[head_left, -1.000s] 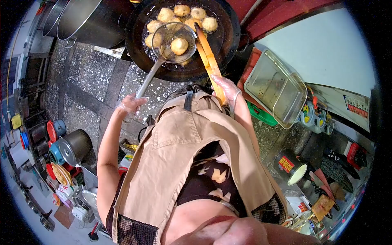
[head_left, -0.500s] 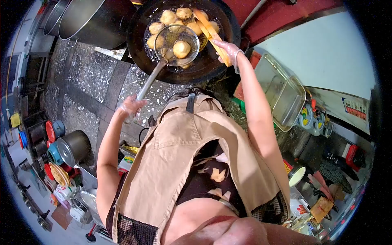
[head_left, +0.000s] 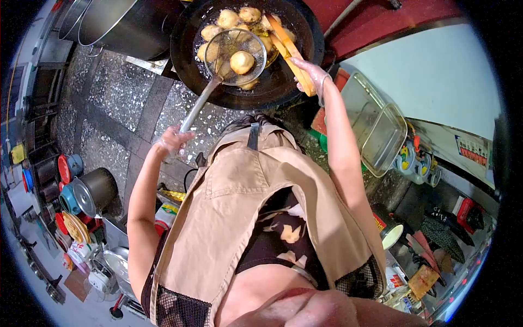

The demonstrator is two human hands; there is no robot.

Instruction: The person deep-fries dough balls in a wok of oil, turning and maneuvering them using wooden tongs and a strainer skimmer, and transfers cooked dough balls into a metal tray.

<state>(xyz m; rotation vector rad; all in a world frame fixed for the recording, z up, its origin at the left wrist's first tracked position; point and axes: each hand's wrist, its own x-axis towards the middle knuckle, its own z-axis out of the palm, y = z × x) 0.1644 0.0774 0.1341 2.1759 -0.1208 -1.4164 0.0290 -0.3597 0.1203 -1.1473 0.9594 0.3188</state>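
My left hand (head_left: 173,140), in a clear plastic glove, is closed around the end of a metal handle. That handle belongs to a wire mesh skimmer (head_left: 227,49), held over the wok (head_left: 190,82). One round golden fried ball (head_left: 242,62) lies in the mesh. My right hand (head_left: 311,75), gloved as well, grips a pair of wooden tongs (head_left: 289,49). Their tips point into the wok, beside several more fried balls (head_left: 227,18) in the oil at its far side. The mesh partly covers some of these balls; whether the tongs touch one I cannot tell.
Large metal pots (head_left: 131,27) stand left of the wok. At the right is a clear plastic bin (head_left: 376,122) beside a pale panel (head_left: 430,71). A lidded pot (head_left: 95,191) sits at lower left, and an open can (head_left: 391,235) at lower right.
The tongs and my right hand have shifted slightly right and down. My left hand and the skimmer have risen slightly, with the ball still in the mesh.
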